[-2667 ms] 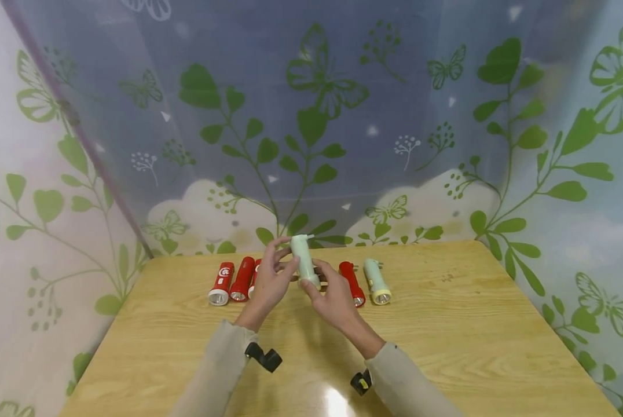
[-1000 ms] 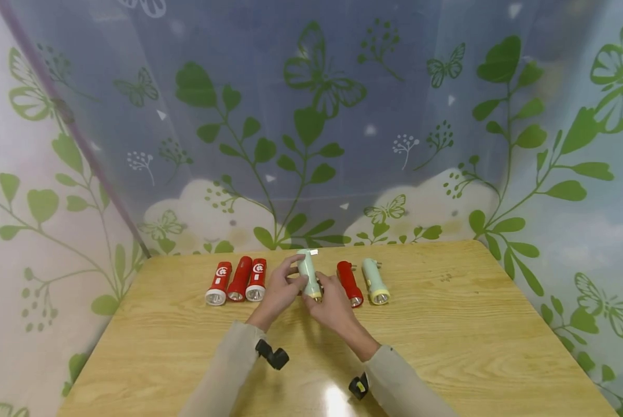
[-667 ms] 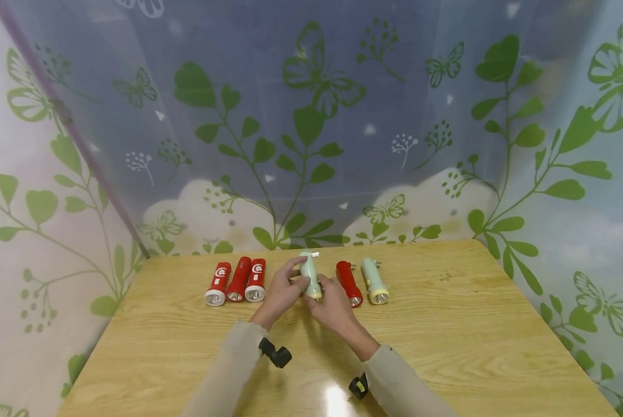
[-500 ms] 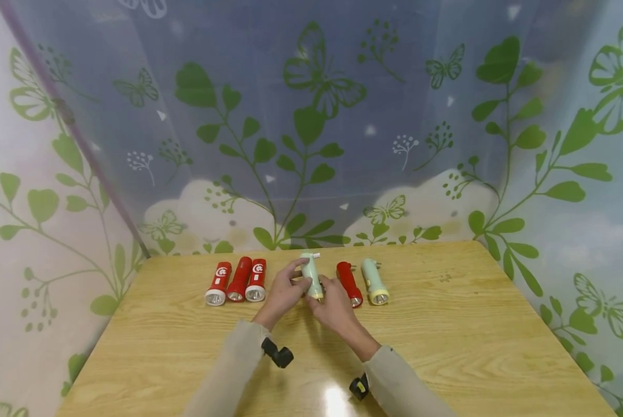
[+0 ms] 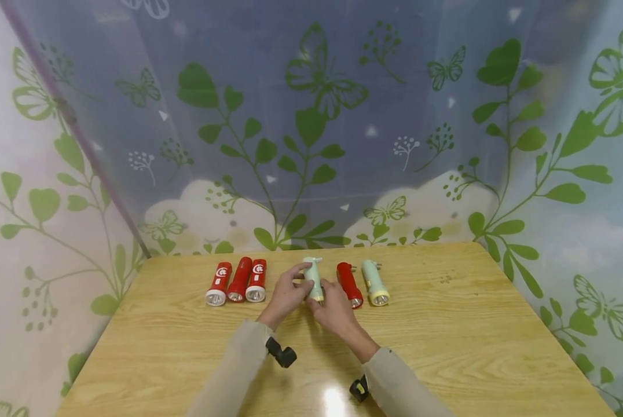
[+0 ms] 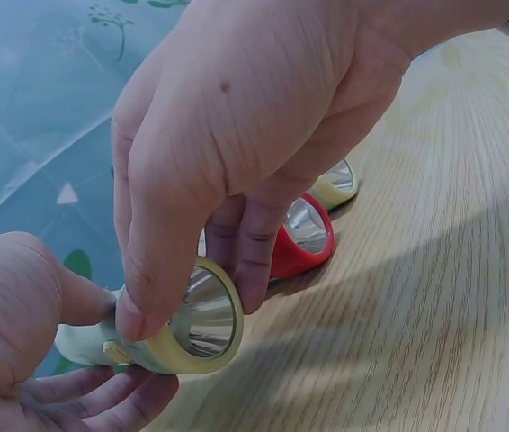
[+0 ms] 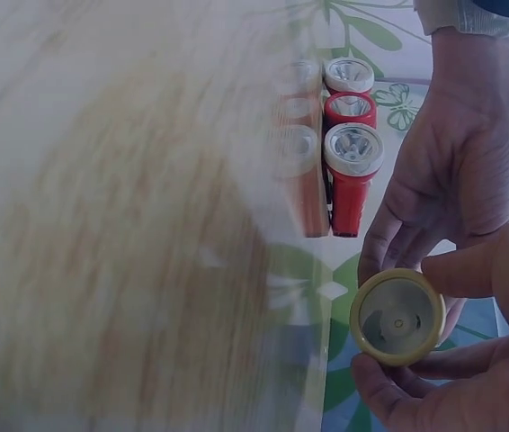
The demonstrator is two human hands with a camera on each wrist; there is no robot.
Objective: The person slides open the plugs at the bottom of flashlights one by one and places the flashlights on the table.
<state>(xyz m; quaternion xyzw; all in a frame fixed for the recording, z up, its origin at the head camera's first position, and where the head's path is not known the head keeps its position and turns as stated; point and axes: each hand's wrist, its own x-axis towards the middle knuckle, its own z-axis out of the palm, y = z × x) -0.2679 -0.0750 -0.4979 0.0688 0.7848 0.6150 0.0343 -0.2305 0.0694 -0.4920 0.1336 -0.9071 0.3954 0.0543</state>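
One mint-green flashlight (image 5: 316, 278) is gripped by the left hand (image 5: 288, 294) and the right hand (image 5: 334, 308); a red flashlight (image 5: 348, 282) lies just beside the right hand.

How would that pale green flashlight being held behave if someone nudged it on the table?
The flashlight would probably roll, given its round yellow rim, though the piece jutting from its tail might stop it. Its barrel looks smooth and hard, so likely stiff, perhaps slippery.

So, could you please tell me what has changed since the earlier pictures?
The green flashlight came down toward the table, left hand and right hand gripping it throughout; neither let go. The three red flashlights, fourth red one and other green one stayed put.
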